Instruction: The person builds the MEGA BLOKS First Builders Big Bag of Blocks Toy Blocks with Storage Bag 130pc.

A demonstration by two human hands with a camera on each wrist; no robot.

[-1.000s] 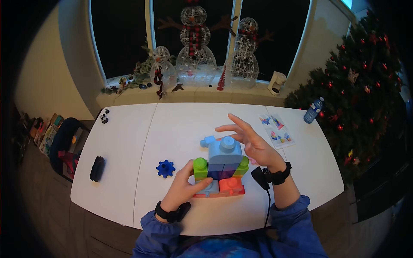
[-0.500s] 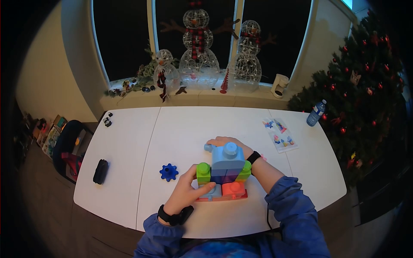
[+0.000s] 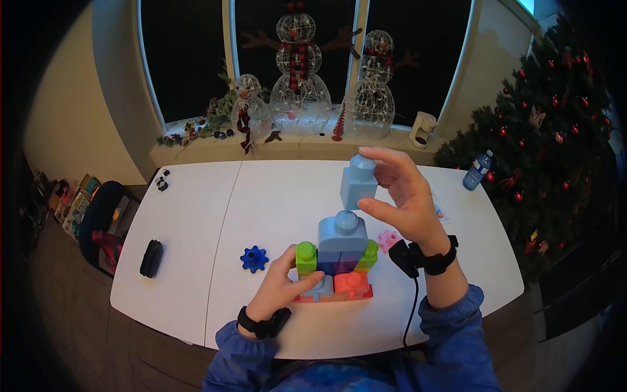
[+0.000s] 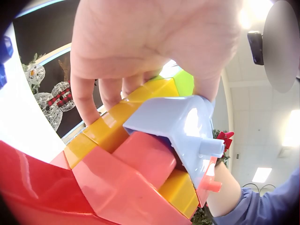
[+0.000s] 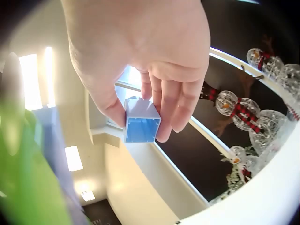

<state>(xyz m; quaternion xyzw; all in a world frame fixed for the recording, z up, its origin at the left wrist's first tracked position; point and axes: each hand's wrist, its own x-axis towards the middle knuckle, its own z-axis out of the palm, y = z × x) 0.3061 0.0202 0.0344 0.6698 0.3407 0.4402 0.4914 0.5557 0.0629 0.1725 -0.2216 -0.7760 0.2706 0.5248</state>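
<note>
A colourful toy building-block structure (image 3: pixel 343 243) stands in front of me on the white table (image 3: pixel 287 189), with a rounded light blue block on top and green blocks at its sides. My left hand (image 3: pixel 277 293) grips its left side, thumb over the light blue peg block (image 4: pixel 161 117) at the front. Yellow blocks (image 4: pixel 108 129) lie under those fingers in the left wrist view. Above the structure, my right hand (image 3: pixel 408 202) pinches a loose light blue building block (image 3: pixel 359 186) between thumb and fingers. Its hollow underside faces the right wrist camera.
A dark blue gear (image 3: pixel 253 259) lies left of the structure, a pink gear (image 3: pixel 388 240) right of it. Farther out are a black case (image 3: pixel 151 259), small dark items (image 3: pixel 162 181) and a water bottle (image 3: pixel 478 170). A cable (image 3: pixel 413 313) hangs from the right wrist.
My right hand reached down behind the structure, took hold of the light blue block there and raised it above the top. The left hand has kept its grip.
</note>
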